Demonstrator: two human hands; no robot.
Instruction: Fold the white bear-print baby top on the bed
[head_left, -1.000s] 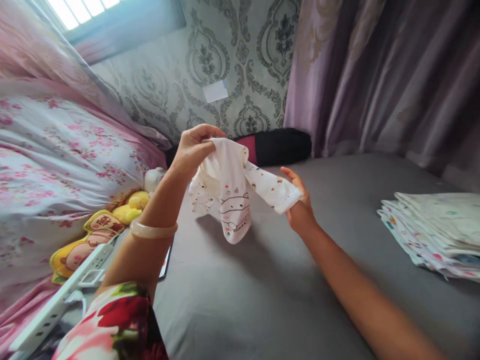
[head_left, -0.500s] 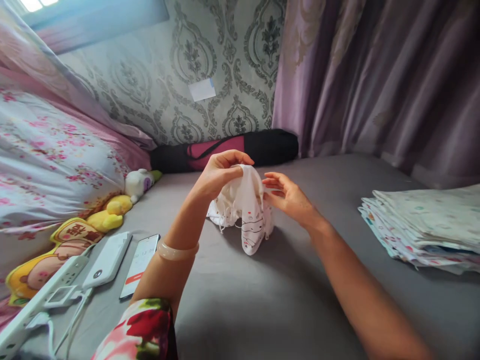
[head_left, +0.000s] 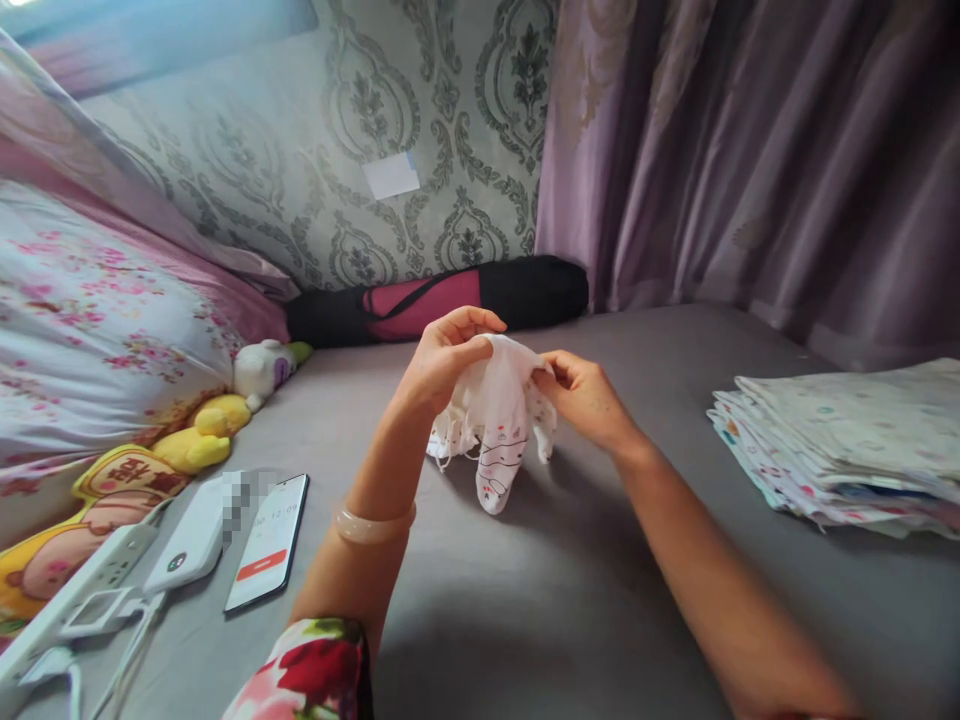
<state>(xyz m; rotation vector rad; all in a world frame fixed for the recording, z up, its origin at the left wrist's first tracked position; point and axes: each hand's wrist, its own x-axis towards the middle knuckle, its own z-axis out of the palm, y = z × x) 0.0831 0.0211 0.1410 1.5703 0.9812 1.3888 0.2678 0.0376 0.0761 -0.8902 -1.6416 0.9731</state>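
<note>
Head view: left hand (head_left: 442,368) and right hand (head_left: 586,398) pinching cartoon-print baby top (head_left: 504,405), hanging unfolded; folded cloth stack (head_left: 847,435) lying right of it.

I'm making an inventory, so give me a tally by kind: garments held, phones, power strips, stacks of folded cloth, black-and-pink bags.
White garment: 1
Phone: 1
Power strip: 1
Stack of folded cloth: 1
Black-and-pink bag: 1
Total: 5
</note>
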